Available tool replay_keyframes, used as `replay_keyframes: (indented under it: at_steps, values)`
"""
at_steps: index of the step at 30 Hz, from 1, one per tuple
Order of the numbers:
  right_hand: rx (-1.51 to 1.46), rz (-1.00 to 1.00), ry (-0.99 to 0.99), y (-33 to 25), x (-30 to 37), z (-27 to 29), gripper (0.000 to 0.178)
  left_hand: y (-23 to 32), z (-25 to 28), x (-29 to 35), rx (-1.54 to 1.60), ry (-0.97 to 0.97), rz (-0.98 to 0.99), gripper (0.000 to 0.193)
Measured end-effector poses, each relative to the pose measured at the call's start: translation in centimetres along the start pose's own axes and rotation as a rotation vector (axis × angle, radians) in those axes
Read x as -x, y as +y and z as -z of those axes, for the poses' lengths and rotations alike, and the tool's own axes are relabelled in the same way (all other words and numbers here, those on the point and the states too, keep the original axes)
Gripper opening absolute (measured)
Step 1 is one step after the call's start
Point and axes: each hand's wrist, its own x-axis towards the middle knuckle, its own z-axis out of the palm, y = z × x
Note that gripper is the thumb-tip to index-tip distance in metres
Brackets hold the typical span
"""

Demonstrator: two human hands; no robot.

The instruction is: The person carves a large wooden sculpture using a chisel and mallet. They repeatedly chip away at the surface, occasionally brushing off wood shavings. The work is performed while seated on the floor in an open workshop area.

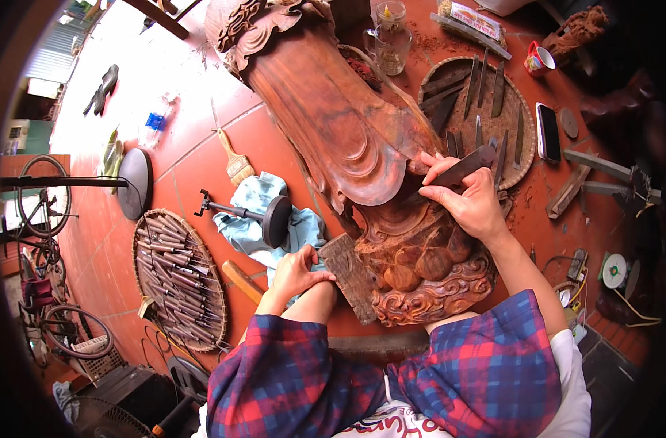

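Observation:
A large reddish-brown wood carving (333,109) lies slanting away from me, with draped folds and, at its near end, rounded lumps and curling scrolls. My right hand (477,208) is closed on a dark flat blade (461,169), thumb and fingers along it, over the hem of the carved folds. Where the blade's working edge meets the wood is hard to see. My left hand (298,271) is beside my left knee, its thumb and curled fingers at the edge of a rough grey-brown wooden board (350,277), which leans against the carving's near end.
On the right, a round woven tray (526,157) holds several flat blades, beside a phone (548,133) and a mug (540,60). Leftward are a tray of handled chisels (220,288), a brush (236,162), a light-blue cloth (249,196) and a black stand (276,221). A glass jar (391,44) stands beyond.

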Motion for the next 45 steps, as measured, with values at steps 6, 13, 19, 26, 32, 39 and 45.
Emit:
replay_keyframes:
  at_steps: [6,13,19,26,32,39,45]
  values:
    - [-0.065,0.001,0.064,0.7,0.3,-0.2,0.006,0.4,0.5,-0.6,-0.02,-0.022,-0.036,0.063]
    - [-0.246,-0.224,0.047,0.5,-0.3,0.0,0.005,-0.3,-0.1,-0.3,-0.024,-0.014,-0.013,0.063]
    - [-0.042,-0.074,-0.111,0.5,-0.5,1.0,0.007,0.2,0.2,0.0,-0.007,-0.01,-0.008,0.063]
    - [-0.027,0.019,-0.138,0.5,-0.3,1.2,0.007,1.1,0.8,-0.1,-0.038,-0.021,0.014,0.063]
    - [-0.112,-0.042,-0.062,0.9,-0.5,1.1,0.007,0.2,0.3,-0.3,-0.03,-0.022,-0.005,0.063]
    - [-0.128,-0.01,-0.019,0.4,-0.8,1.0,0.006,0.7,0.7,-0.3,-0.034,-0.025,-0.001,0.064]
    - [-0.046,0.068,-0.044,-2.7,-1.1,1.0,0.01,0.0,0.2,-0.1,-0.006,0.0,-0.015,0.062]
